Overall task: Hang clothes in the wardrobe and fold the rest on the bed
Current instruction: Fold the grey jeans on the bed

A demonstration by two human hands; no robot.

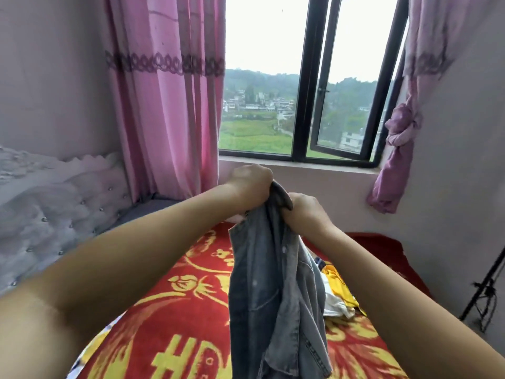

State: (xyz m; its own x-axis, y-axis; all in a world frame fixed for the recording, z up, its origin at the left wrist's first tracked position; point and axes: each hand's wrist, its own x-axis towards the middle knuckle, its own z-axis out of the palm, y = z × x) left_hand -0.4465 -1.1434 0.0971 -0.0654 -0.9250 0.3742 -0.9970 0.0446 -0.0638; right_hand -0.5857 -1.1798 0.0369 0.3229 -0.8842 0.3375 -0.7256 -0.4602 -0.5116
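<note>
Left hand (250, 184): we grip the denim shirt (276, 291) at its top.
Right hand (306, 212): we clutch it alongside.
Shirt: hangs above the bed (177, 310).

Pink curtains (164, 99) hang beside an open window (308, 77), one knotted curtain (399, 149) at right. A dark stand (486, 291) leans against the wall.

Bedroom interior. Upper centre: black-framed window (314, 77), one pane open, daylight and green hills beyond. Pink curtains: one (164, 91) hanging at left, one (401, 132) knotted at right. Padded grey headboard (54, 203) at left; pale walls (49, 72).
</note>
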